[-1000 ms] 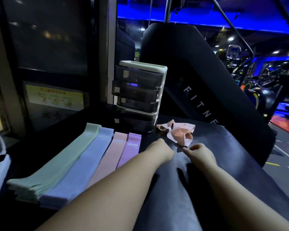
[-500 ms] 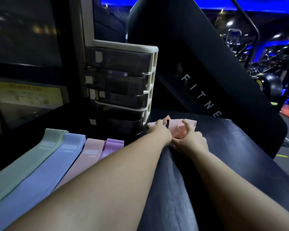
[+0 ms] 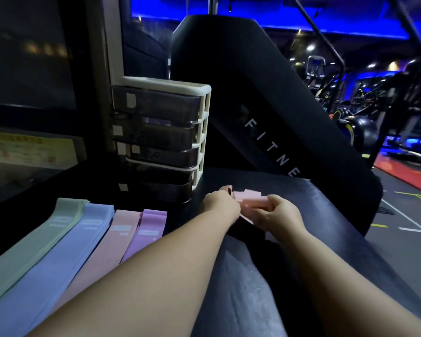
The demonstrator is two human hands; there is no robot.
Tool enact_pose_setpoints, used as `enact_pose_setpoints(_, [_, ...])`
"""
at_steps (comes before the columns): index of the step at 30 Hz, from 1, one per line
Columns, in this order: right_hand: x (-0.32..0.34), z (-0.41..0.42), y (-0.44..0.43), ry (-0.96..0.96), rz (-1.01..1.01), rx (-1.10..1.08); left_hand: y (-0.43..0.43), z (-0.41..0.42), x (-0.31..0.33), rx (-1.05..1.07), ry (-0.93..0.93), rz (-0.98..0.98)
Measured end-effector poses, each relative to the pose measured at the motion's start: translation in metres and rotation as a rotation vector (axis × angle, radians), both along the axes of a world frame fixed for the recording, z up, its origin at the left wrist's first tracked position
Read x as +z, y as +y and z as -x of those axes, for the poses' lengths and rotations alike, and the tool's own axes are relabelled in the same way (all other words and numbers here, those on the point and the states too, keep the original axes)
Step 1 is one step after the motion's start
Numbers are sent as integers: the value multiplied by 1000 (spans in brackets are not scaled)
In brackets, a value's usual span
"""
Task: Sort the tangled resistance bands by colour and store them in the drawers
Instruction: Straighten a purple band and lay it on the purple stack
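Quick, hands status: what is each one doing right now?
Left hand: holding the left end of the tangled pink band.
Right hand: fingers curled round the right end of the same band.

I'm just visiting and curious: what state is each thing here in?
Left hand: grips the pink tangle.
Right hand: grips the pink tangle.
Pink tangle: bunched, held between both hands.
Green bands: laid flat.
Blue bands: laid flat.
Pink bands: laid flat.
Purple bands: laid flat.
Drawers: upright, none pulled open.
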State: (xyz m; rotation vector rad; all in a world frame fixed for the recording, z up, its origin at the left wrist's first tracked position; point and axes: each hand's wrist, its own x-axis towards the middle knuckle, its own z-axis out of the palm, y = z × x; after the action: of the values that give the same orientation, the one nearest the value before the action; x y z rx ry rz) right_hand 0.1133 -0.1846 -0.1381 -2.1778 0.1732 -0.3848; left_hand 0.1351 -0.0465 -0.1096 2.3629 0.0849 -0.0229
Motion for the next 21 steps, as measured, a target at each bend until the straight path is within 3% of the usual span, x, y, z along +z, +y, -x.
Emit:
enact_pose_setpoints(8, [13,100,-31,-1,-73,5,-1,104,-6,-79,-75,179])
enact_pose_setpoints(14, [16,160,-46,31,-49,-151,18,180,-8,-2,-113,341])
enact_pose_setpoints(21, [16,188,-56,9,25,-408,49,216,-5,128,-248,462])
